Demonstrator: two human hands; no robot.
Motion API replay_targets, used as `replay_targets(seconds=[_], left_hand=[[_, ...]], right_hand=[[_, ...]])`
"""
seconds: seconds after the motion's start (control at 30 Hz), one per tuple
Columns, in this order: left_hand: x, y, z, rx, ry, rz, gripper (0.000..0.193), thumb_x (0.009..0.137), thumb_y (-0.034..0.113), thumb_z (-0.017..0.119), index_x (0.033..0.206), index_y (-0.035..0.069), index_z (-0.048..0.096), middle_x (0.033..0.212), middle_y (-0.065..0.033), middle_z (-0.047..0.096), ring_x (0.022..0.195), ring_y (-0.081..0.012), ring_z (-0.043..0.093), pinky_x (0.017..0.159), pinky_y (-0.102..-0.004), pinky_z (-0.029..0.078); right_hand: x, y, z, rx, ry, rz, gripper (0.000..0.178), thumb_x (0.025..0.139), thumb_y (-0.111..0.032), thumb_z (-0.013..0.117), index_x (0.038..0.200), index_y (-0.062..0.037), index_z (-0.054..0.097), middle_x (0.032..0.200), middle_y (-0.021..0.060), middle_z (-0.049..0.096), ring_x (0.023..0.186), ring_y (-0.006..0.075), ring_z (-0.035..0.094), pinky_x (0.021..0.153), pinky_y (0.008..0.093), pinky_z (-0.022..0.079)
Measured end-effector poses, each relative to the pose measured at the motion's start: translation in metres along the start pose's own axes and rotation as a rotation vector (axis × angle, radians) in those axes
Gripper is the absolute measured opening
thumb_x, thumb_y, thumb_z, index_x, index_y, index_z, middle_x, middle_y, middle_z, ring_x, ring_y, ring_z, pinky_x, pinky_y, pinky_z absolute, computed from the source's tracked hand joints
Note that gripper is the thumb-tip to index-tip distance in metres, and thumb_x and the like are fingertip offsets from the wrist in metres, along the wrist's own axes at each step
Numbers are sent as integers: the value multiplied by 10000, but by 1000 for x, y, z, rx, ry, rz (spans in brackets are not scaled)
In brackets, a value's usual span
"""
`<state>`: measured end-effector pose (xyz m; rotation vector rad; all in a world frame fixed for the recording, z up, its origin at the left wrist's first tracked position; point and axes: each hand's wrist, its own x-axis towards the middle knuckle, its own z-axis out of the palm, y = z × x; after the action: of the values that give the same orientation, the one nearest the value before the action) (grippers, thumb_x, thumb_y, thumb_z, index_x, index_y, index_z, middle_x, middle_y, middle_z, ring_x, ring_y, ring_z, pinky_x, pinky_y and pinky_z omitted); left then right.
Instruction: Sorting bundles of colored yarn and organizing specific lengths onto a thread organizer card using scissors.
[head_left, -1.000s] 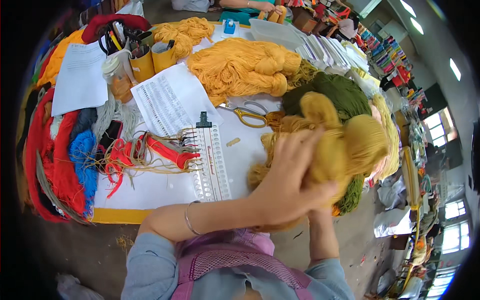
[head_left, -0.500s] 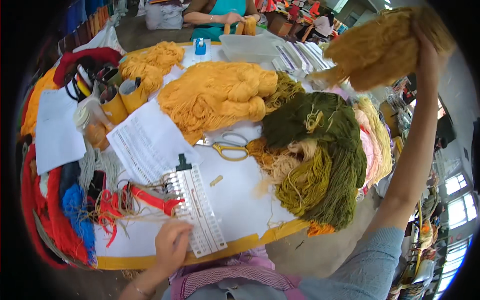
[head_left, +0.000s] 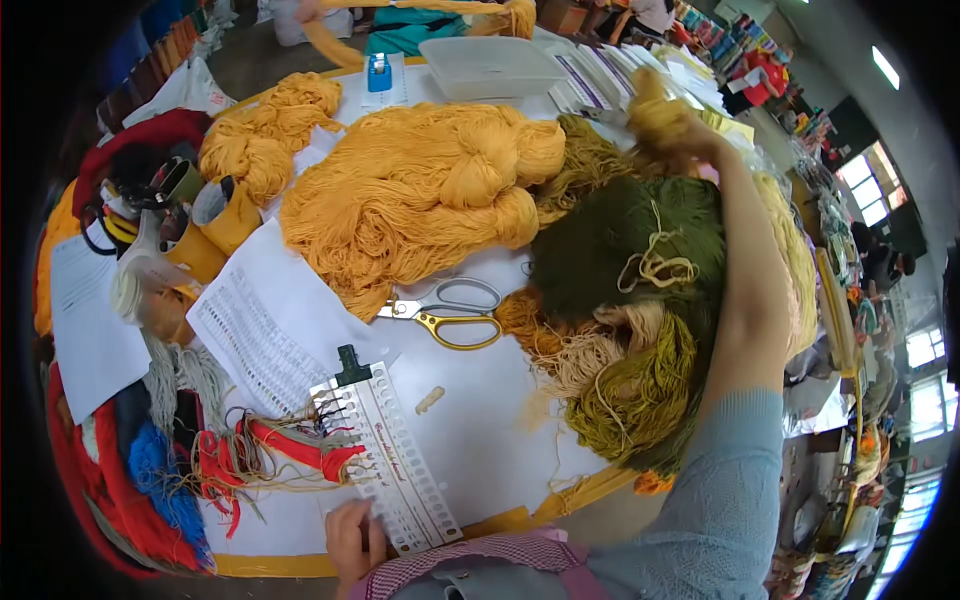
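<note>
My right hand reaches far across to the right and is closed on a golden-olive yarn hank, its fingers partly hidden by the strands. Just below that arm lies a pile of dark green yarn, with an olive yarn hank at its near side. At the table's front edge my left hand rests with loosely curled fingers, a little apart and with nothing seen in them. Next to it is a white punched thread card, strung with red and brown threads and clamped by a black clip.
Scissors lie mid-table beside a large orange-yellow yarn heap. Printed sheets, cardboard tubes and red and blue yarn crowd the left. A clear plastic tub stands at the back; a person handles yarn beyond it.
My right hand has brought the golden hank down and inward, from high at the right to behind the green pile. My left hand has drawn slightly back toward me.
</note>
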<state>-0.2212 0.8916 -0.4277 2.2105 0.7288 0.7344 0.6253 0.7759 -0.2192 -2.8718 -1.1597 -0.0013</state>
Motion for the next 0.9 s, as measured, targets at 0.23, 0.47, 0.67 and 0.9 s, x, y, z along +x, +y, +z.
replay_targets(seconds=[0.23,0.47,0.67,0.9], left_hand=[[-9,8,-8,17,-1,-100,353,766,-7,657,1116,-6,607,1044,-207,598,933,-372,572,818,-419,471],[-12,7,-22,9,-21,-42,335,775,-9,647,1108,-11,606,1040,-208,590,944,-376,569,829,-408,466],[-6,8,-26,-181,-100,-39,233,810,-17,617,1040,16,626,1033,-164,581,902,-311,572,754,-358,471],[-10,6,-28,-296,-39,-17,88,862,-6,604,930,24,651,941,-65,588,719,-131,529,598,-229,405]], right_hand=[[-86,-158,-17,403,-97,2,565,911,-525,603,1269,-87,605,1053,32,657,949,134,596,838,290,476],[-275,-307,-35,279,162,-681,440,745,-241,807,1122,-58,673,1201,113,653,1189,267,568,1032,377,413],[-382,-306,5,325,431,-539,96,760,-44,725,851,-74,712,907,30,703,1030,241,646,978,419,449],[-477,-302,-20,169,-507,-520,500,751,-244,802,1201,-93,646,1108,119,681,1061,297,636,922,387,492]])
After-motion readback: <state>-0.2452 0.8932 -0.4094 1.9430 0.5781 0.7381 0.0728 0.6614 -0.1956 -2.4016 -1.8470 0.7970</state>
